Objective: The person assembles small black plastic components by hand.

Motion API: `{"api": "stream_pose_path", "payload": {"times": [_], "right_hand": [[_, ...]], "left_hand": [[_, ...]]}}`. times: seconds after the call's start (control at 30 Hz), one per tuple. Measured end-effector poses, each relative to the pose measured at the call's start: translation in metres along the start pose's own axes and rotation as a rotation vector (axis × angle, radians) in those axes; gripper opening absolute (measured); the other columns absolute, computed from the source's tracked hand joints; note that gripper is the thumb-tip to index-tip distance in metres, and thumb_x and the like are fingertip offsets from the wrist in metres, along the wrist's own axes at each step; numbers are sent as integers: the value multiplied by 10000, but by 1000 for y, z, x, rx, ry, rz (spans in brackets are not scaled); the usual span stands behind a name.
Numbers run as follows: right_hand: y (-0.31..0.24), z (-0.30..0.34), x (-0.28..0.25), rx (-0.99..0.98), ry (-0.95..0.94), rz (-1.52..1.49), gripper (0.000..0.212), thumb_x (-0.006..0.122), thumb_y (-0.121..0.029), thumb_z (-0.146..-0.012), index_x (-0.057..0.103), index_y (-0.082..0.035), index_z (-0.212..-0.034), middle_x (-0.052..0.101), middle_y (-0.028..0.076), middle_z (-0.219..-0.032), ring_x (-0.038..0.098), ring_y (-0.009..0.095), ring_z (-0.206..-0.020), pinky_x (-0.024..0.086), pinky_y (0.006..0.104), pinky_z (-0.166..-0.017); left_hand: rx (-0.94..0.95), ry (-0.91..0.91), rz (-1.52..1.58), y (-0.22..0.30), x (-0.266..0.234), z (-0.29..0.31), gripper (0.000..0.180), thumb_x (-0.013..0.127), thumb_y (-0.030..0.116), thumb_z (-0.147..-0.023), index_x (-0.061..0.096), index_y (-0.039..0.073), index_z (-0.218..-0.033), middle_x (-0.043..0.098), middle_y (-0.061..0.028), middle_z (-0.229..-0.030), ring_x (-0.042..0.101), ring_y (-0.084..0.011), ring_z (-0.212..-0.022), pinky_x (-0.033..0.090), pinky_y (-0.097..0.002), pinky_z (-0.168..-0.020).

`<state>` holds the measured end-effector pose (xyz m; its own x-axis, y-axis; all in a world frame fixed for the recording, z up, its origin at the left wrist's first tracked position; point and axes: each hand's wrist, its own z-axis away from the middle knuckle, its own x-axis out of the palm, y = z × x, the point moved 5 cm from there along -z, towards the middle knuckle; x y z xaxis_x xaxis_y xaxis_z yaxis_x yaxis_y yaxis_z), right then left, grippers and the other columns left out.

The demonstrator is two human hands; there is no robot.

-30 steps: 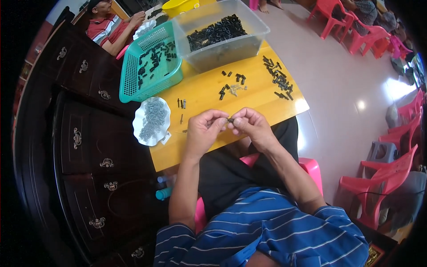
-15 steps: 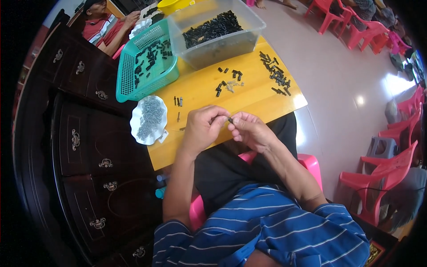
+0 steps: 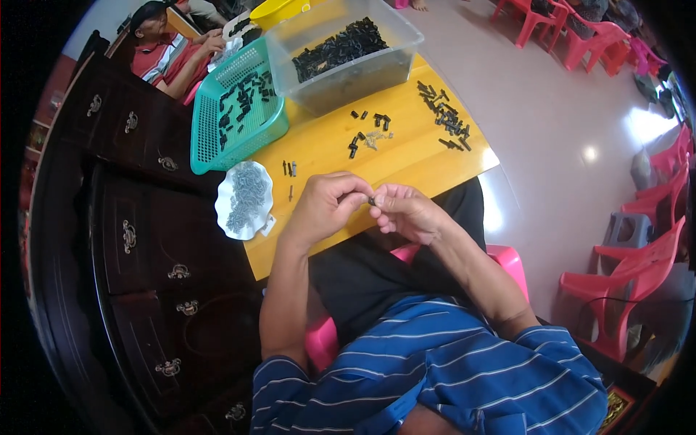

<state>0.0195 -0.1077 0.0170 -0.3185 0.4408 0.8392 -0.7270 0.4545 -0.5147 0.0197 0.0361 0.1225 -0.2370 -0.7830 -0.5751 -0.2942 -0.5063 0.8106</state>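
Note:
My right hand (image 3: 409, 214) is closed, pinching a small black part (image 3: 373, 201) between thumb and fingers just above the table's near edge. Against that part come the fingertips of my left hand (image 3: 325, 209), its thumb and forefinger pressed together; what they pinch is hidden. Left of my left hand, a white scalloped dish (image 3: 267, 199) holds many small clear or silvery pieces. A few thin dark pieces (image 3: 289, 169) lie between the dish and my hands. Beyond my hands are several loose black parts (image 3: 381, 120) and a little heap of pale bits (image 3: 373, 140).
A green basket (image 3: 206, 156) and a translucent bin (image 3: 341, 87), both with black parts, stand at the yellow table's (image 3: 413, 163) far side. More black parts (image 3: 444, 116) lie at right. Dark drawers (image 3: 145, 225) flank the left; another person (image 3: 170, 54) sits beyond.
The view has shifted slightly. My hands stay together at the small black part, with only slight finger movement.

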Motion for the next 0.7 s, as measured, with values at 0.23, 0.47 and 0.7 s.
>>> {"api": "stream_pose_path", "payload": {"times": [0.23, 0.47, 0.7], "right_hand": [[-3, 3, 4, -79, 76, 117, 165, 629, -195, -980, 628, -60, -1076, 704, 32, -939, 665, 76, -775, 558, 208, -714], [-12, 6, 12, -214, 108, 210, 149, 619, -140, -981, 621, -36, -1087, 697, 41, -939, 638, 71, -754, 538, 206, -717], [-12, 7, 19, -284, 99, 259, 157, 593, -117, -991, 609, -4, -1099, 693, 59, -965, 652, 90, -812, 544, 230, -784]], "left_hand": [[14, -10, -27, 2, 2, 1, 133, 648, -17, -834, 703, -23, -955, 697, -82, -871, 658, -150, -760, 508, -263, -692], [-9, 164, 124, -2, 3, 11, 218, 628, -55, -837, 699, -17, -1040, 691, -116, -904, 674, -175, -794, 517, -267, -713], [53, 214, 55, 2, 0, 13, 202, 652, -59, -822, 709, -13, -1010, 714, -112, -919, 686, -187, -799, 531, -278, -713]]}}
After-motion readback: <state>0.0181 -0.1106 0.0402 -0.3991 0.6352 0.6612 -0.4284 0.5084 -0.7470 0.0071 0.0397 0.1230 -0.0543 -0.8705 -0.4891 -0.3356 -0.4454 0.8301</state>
